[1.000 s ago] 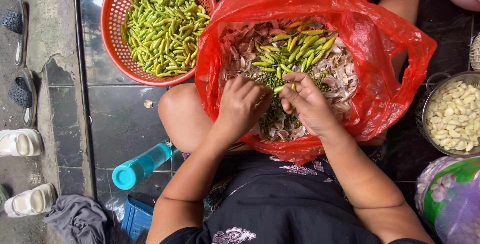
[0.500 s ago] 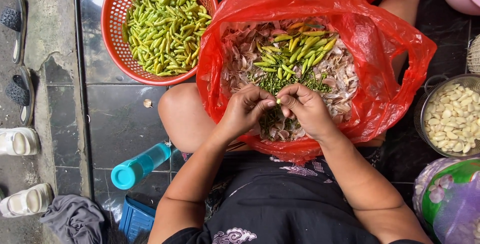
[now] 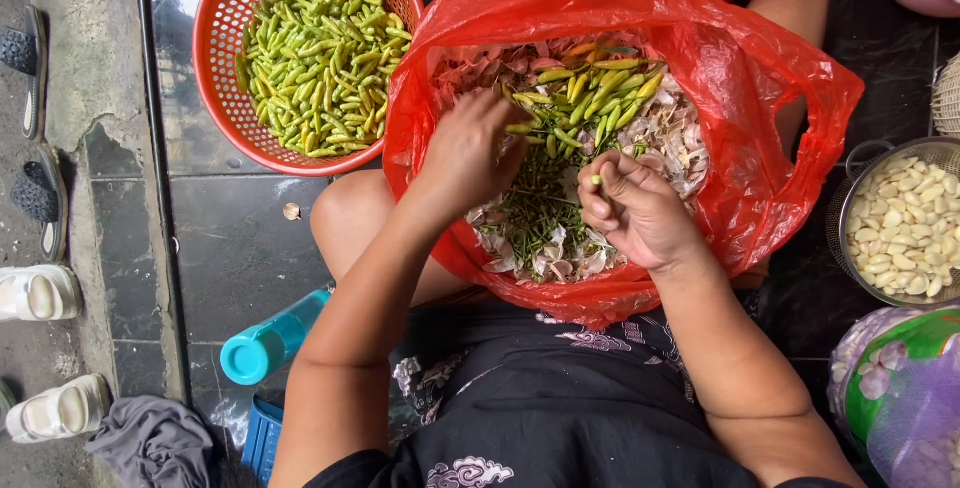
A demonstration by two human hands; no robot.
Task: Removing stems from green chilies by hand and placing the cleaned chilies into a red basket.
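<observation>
Head view, centre of the frame: your right hand (image 3: 640, 213) has its fingers (image 3: 600, 198) curled tight around one small green chili (image 3: 597, 181), of which only the tip shows at the thumb. Your left hand (image 3: 468, 153) reaches up and left of it, fingers bent down into the heap of green chilies (image 3: 585, 98); whether they have closed on one you cannot tell, since the fingertips are hidden among the pods.

Both hands work inside the open red plastic bag (image 3: 780, 78) on your lap. Around the heap lie papery garlic skins (image 3: 670, 128), and below it, toward you, a mat of thin green stems (image 3: 535, 218).

Judging by that, you are stemming chilies one at a time: the right hand has one in work while the left goes for another. The next move calls for a firm pinch at the stem end and a clean pull, with the stem dropped in the bag.

Further out, the round red basket (image 3: 225, 138) at upper left holds a bed of green chilies. At right edge a metal strainer (image 3: 850, 163) holds peeled garlic cloves (image 3: 910, 223). A teal bottle (image 3: 270, 343) lies on the floor at lower left, just beside your knee.
</observation>
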